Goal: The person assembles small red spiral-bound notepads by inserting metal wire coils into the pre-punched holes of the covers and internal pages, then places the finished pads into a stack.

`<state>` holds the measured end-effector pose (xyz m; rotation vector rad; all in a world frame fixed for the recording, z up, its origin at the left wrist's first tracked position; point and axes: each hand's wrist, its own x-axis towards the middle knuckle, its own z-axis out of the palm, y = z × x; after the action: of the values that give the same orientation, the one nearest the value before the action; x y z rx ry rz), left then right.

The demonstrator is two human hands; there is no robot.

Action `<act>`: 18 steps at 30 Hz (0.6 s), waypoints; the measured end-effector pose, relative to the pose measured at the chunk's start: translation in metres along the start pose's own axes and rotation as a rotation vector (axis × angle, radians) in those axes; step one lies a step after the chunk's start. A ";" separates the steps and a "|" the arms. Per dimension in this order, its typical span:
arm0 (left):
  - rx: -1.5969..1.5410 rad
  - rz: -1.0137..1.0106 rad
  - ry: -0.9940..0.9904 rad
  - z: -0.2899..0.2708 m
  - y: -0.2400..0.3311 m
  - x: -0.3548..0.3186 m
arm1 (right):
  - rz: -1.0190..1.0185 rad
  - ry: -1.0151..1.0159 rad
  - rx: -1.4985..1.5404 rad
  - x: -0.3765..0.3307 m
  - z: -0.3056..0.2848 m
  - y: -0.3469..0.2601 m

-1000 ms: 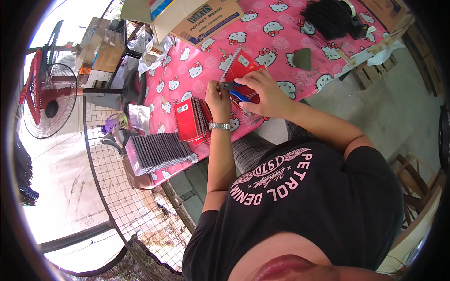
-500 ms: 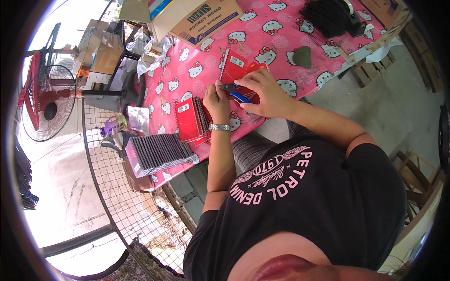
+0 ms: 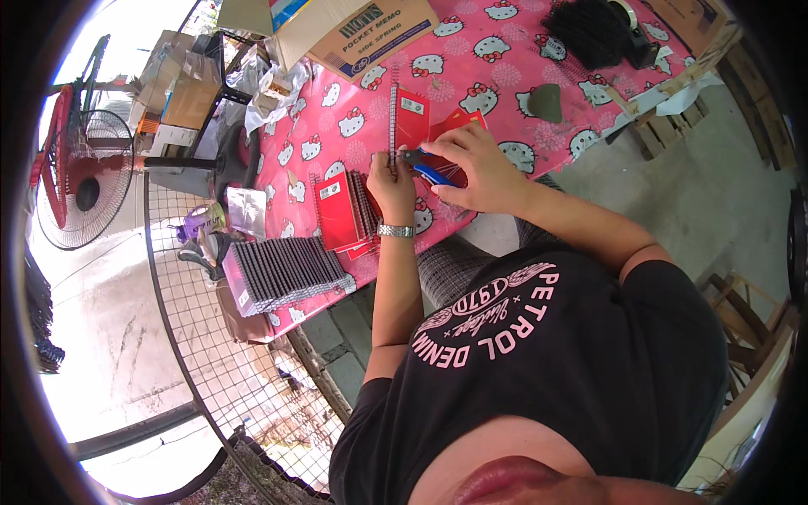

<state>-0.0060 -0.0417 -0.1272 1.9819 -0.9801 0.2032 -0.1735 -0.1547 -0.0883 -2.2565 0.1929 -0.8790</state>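
My left hand [image 3: 390,187] is closed at the lower end of the coil of a red spiral notebook [image 3: 411,123]. Its fingers are pinched there, partly hiding the binding. My right hand [image 3: 481,172] grips cutting pliers with blue handles [image 3: 433,174], and their dark jaws meet the coil beside my left fingertips. Whether the jaws are closed on the wire is too small to tell. Partly under my right hand lie more red notebooks [image 3: 459,122]. Left of my left wrist sits a pile of red spiral notebooks [image 3: 337,212].
A long row of black-coiled notebooks [image 3: 284,273] stands at the table's left edge. An open cardboard box [image 3: 370,42] is at the back, with black coils [image 3: 585,34] to its right. A grey-green piece [image 3: 544,103] lies on the pink tablecloth [image 3: 497,76]. A fan [image 3: 88,185] stands left.
The red notebook has swung so that its coil runs more upright, its top shifting left. My hands keep nearly the same place, the pliers still in my right one.
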 end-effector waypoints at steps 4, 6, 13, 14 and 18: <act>-0.093 -0.153 -0.034 0.000 0.015 -0.001 | -0.010 0.020 -0.009 -0.001 -0.004 0.001; -0.190 -0.169 -0.006 0.001 0.002 -0.002 | -0.032 0.023 0.004 0.001 -0.005 0.000; -0.230 -0.036 0.098 0.013 0.024 -0.004 | -0.080 -0.008 -0.099 0.004 -0.011 0.009; -0.183 -0.013 0.062 0.010 0.015 -0.005 | -0.076 -0.018 -0.095 0.003 -0.011 0.007; -0.212 -0.074 -0.032 0.007 -0.010 -0.009 | -0.103 -0.009 -0.126 0.003 -0.007 0.001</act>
<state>-0.0066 -0.0392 -0.1429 1.8277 -0.9085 0.0248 -0.1755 -0.1605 -0.0842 -2.4056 0.1324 -0.9328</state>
